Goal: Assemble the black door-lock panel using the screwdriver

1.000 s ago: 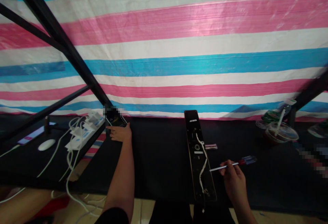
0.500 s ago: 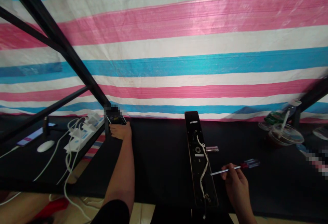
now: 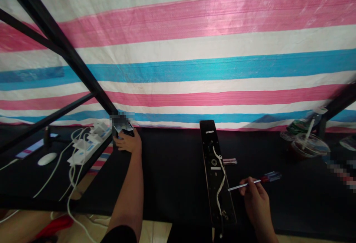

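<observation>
My right hand [image 3: 256,197] pinches a screwdriver [image 3: 271,177] by its metal shaft. Its clear and red handle points right, and its tip is at the right edge of a long black panel [image 3: 207,161]. The panel lies lengthwise on the black table [image 3: 169,169], with a white-wrapped cable [image 3: 223,180] running down it and several small fittings on its face. At the back left, my left hand [image 3: 128,142] has its fingers around the lower part of a phone [image 3: 124,127], which is partly blurred out and leans near the metal post.
A small pinkish packet [image 3: 230,161] lies right of the panel. A plastic cup with a straw [image 3: 310,146] stands at the right. Leftward are a power strip [image 3: 83,152] with white cables, a white mouse [image 3: 47,159] and another phone [image 3: 35,147]. A slanted black post [image 3: 78,69] crosses the left side.
My left hand has shifted its fingers on the phone, and the phone's face now looks tilted differently. The right hand and screwdriver have stayed almost still. The view has moved slightly.
</observation>
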The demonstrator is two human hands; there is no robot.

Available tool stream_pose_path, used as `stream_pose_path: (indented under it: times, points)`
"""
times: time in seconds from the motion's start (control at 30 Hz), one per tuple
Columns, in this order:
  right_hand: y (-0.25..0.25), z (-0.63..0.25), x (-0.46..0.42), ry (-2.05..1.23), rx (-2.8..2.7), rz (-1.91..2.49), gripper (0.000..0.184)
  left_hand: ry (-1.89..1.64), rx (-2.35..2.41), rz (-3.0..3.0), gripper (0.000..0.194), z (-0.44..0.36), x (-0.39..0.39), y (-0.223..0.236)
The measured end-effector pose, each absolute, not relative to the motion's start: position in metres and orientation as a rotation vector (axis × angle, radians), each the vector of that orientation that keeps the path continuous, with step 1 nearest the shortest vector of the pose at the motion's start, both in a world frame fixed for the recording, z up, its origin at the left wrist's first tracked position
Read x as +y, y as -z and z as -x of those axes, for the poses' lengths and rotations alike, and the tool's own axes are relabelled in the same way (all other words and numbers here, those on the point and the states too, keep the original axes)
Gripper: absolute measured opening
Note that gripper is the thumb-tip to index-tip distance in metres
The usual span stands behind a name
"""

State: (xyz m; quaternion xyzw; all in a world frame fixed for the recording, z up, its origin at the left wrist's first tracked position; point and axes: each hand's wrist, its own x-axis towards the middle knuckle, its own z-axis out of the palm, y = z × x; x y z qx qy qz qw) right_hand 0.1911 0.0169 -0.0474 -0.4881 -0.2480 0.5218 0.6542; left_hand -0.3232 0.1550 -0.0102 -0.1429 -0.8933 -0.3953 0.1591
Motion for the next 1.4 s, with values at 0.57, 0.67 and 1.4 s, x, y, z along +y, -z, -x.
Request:
stream_pose_path:
  times: [0.57, 0.67, 1.4]
  points:
    - [0.043, -0.191, 0.019, -1.208, -0.574, 1.044, 0.039, 1.795, -2.492, 1.177, 0.033, 0.141, 0.094, 0.020]
    - [0.043, -0.191, 0.020, -1.214, -0.600, 1.027, 0.040, 1.921, -2.434, 1.543, 0.028, 0.087, 0.067, 0.030]
    - [0.052, -0.195, 0.018, -1.149, -0.622, 1.059, 0.035, 1.712, -2.405, 1.273, 0.027, 0.182, 0.089, -0.029]
